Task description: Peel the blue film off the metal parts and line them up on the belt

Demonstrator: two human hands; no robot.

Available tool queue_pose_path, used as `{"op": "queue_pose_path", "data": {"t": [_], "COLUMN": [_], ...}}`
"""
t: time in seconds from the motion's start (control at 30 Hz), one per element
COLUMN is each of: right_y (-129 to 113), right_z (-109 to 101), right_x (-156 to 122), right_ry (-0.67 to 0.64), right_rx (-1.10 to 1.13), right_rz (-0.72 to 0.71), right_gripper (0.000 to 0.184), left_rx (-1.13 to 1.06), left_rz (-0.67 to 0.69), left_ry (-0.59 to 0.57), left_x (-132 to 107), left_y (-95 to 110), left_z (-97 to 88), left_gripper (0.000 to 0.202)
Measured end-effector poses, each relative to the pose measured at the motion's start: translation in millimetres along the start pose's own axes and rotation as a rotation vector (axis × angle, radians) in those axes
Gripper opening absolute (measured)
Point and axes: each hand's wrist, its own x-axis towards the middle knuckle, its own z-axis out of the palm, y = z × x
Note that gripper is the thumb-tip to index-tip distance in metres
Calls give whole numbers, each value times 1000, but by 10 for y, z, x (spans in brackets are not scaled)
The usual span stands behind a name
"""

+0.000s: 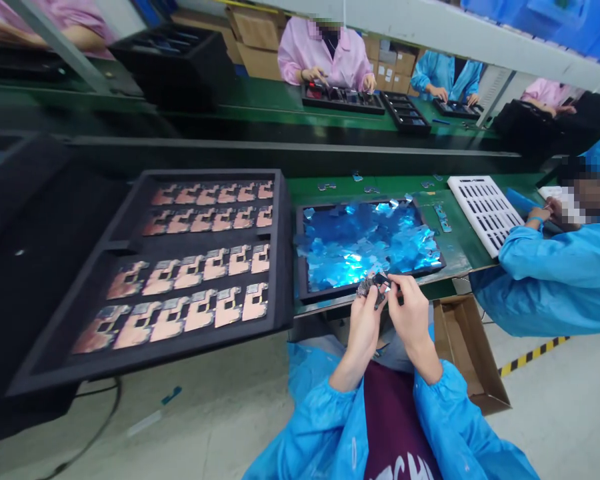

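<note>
Head cam: both hands meet at 6 o'clock of the blue film tray [303,253], left hand [366,319] and right hand [410,312] fingers pinched on a small flat part [376,285] (looks light, thin, bendy, so edges only)
</note>
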Motion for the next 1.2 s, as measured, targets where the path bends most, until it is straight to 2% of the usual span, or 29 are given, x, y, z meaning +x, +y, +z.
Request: {"op": "queue_pose_path", "data": {"t": [0.17,0.3,0.43,0.53,0.7,0.83,0.93,1.0,1.07,1.13,1.2], "right_y": [-85,-93,-87,-78,-115,-129,80,408,871,1400,1923], "right_z": [37,40,-4,-32,-71,-300,-587,-722,-754,-692,-571], "right_x": [-119,-184,-163,-147,-188,-34,422,918,1537,2224,2903], "right_ry": [-28,-87,-165,-207,-234,-243,-198,-139,-105,-101,-168], "right_rx": [-58,-15,86,130,199,286,230,136,23,-155,-413], "right_rz": [-44,-17,92,103,45,-73,-100,-79,-46,2,81], "right_gripper": [29,27,24,23,24,22,20,20,23,26,32], "left_rx": [-110,-115,-75,-19,12,-66,-59,-32,-16,-2,24], "left_rz": [-62,-152,-108,-79,-18,-75,-136,-180,-221,-256,-279], "left_ry": [57,50,44,61,151,168,174,178,184,172,140], "left_x": [-19,-51,-68,-63,-41,-41,-48,-23,50,167,297], "left_y": [-83,-36,-18,-41,-2,167,294,331,326,308,313], "left_z": [98,124,112,101,112,187,242,240,191,99,-14], "left_gripper": [27,42,37,31,17,14,15,19,26,40,54]}}
